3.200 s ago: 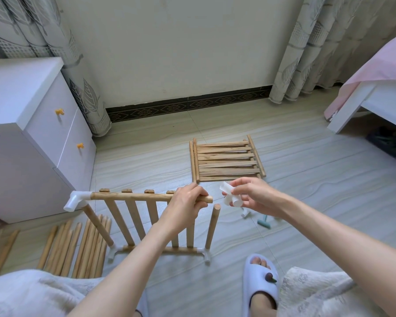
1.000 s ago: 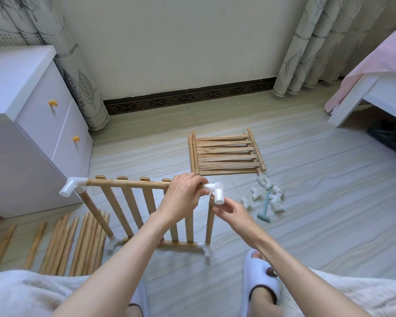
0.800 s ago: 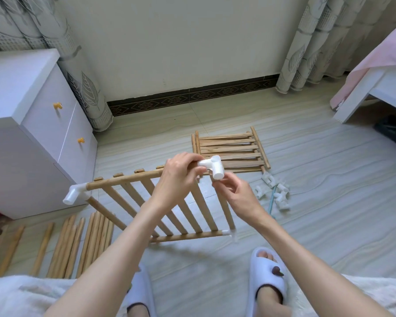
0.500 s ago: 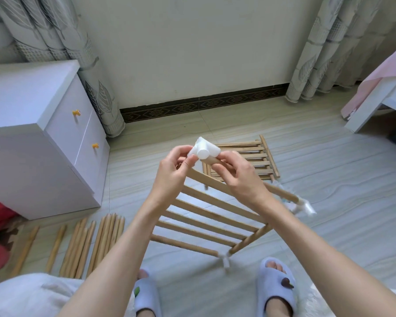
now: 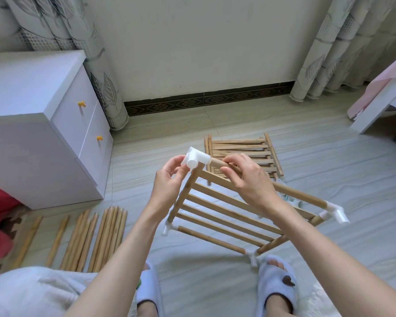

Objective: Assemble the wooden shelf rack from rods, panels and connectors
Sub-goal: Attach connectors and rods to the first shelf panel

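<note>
**White corner connector held on the lifted shelf frame**

The left hand (image 5: 169,179) pinches a white plastic corner connector (image 5: 196,159) between thumb and fingers (image 5: 183,173). The right hand (image 5: 245,177) grips a round wooden rod (image 5: 295,194) of the slatted wooden shelf frame (image 5: 224,223) just beside that connector, fingers curled round it. The frame is held tilted above the floor (image 5: 329,175), sloping down and away from the fingers towards the person's pale blue slippers (image 5: 276,284). Beyond the fingers a flat slatted wooden panel (image 5: 240,154) lies on the floor. Below and left of the left fingers, a row of loose wooden rods (image 5: 96,239) lies beside a white drawer cabinet (image 5: 44,124).
</note>
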